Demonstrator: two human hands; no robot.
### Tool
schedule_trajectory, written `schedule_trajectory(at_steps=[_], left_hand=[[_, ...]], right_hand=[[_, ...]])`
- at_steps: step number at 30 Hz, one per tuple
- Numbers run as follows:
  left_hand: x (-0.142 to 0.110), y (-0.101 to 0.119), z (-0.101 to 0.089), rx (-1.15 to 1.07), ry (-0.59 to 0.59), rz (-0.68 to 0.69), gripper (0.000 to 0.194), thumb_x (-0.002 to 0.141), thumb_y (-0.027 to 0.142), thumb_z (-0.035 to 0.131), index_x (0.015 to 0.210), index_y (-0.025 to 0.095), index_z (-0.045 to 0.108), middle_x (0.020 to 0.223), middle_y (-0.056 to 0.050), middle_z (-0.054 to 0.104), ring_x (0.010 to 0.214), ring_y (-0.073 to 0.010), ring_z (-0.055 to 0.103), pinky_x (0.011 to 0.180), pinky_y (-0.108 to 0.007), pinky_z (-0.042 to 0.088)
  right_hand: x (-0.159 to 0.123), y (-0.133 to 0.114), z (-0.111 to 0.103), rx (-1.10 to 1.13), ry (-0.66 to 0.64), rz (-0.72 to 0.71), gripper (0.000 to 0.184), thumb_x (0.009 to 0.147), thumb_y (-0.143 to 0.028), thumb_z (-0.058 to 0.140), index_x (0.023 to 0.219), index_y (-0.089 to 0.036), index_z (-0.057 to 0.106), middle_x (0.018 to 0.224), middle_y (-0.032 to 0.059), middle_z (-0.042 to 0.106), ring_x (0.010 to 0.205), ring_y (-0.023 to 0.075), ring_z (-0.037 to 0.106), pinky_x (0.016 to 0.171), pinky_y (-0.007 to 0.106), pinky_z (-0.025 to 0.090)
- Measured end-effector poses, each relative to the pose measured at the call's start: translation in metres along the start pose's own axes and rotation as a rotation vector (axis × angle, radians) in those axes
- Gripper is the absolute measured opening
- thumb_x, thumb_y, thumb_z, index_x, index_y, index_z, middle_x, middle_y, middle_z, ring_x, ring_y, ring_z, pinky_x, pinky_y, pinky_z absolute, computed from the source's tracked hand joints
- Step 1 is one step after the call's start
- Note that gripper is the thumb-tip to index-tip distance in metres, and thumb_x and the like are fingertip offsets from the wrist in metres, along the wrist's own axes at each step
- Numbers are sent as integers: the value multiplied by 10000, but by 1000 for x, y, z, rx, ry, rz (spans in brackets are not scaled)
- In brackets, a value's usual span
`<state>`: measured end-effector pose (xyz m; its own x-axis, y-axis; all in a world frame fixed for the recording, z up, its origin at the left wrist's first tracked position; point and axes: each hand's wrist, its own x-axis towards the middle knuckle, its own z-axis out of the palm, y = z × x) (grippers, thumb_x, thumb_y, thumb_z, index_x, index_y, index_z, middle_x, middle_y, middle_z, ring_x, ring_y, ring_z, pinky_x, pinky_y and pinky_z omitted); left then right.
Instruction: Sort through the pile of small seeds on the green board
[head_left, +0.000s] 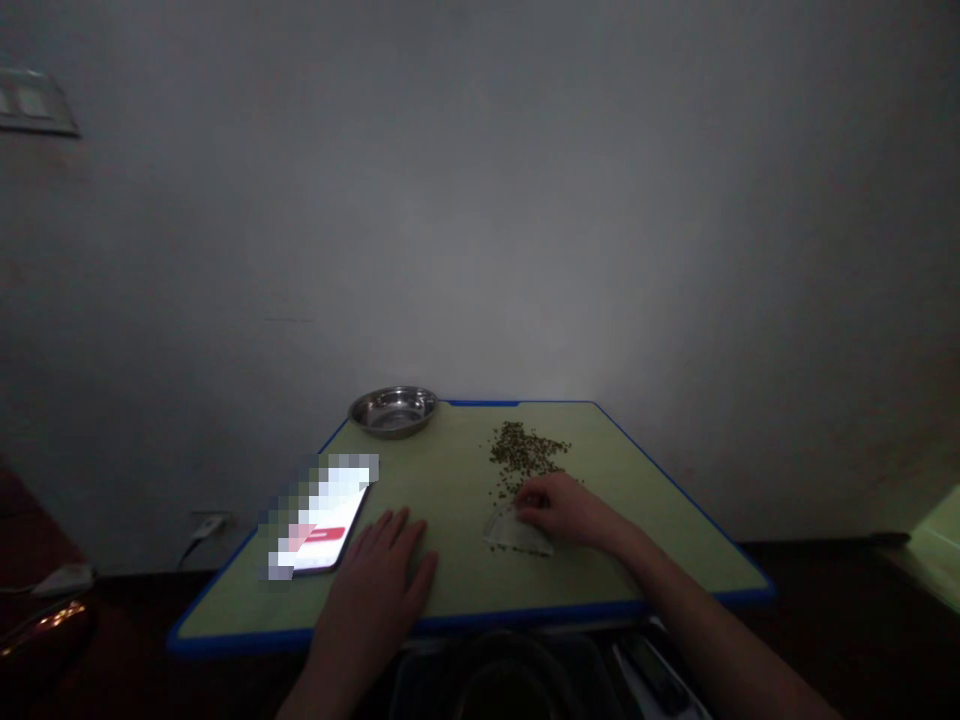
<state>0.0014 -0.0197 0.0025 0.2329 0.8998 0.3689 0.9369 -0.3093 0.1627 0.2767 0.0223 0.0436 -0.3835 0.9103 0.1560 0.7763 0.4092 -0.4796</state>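
My right hand (559,508) is closed on the rim of a clear half-round protractor (517,532), which lies low over the table with its straight edge facing me. Beyond that hand spreads a loose patch of small dark brown-green grains (521,450); a few more lie along the protractor's straight edge. My left hand (386,570) rests flat on the table, fingers apart and holding nothing. Just left of it is a phone (330,515) with a bright screen, part of which is blurred out.
A shallow steel bowl (394,412) stands at the table's far left corner. The yellow-green table (442,480) has a blue rim and meets a grey wall (480,220). Dark objects (652,675) sit below the near edge. A plug with a cable (206,527) is at the left.
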Motion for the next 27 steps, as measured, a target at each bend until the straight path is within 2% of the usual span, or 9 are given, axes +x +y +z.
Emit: schedule_trajectory(at_steps=[6, 13, 19, 27], left_hand=[[0, 3, -5, -3, -2, 0, 418, 862, 395, 442, 1197, 209, 609, 1341, -110, 577, 1274, -292, 491, 1051, -503, 391], [-1, 2, -3, -4, -6, -14, 431, 858, 411, 445, 1205, 210, 604, 1349, -110, 570, 1281, -297, 483, 1058, -506, 384], [0, 4, -5, -4, -39, -13, 448, 867, 403, 423, 1220, 190, 597, 1371, -131, 545, 1295, -310, 464, 1063, -517, 369], [-2, 3, -1, -22, 19, -4, 417, 858, 400, 446, 1192, 210, 606, 1355, -105, 565, 1285, -287, 476, 1065, -503, 370]], right_hand=[[-6, -10, 2, 77, -88, -48, 176, 797, -271, 621, 910, -198, 734, 737, 14, 693, 637, 129, 584, 589, 212, 392], [-15, -18, 1, 92, -135, -75, 157, 789, -274, 640, 892, -207, 738, 744, 6, 682, 642, 125, 572, 595, 211, 387], [-25, -22, 0, 165, -203, -63, 162, 787, -282, 646, 884, -196, 745, 690, -3, 661, 611, 117, 545, 562, 200, 375], [-26, -23, 1, 229, -232, -58, 162, 782, -258, 630, 862, -189, 752, 671, -6, 657, 619, 123, 546, 571, 207, 382]])
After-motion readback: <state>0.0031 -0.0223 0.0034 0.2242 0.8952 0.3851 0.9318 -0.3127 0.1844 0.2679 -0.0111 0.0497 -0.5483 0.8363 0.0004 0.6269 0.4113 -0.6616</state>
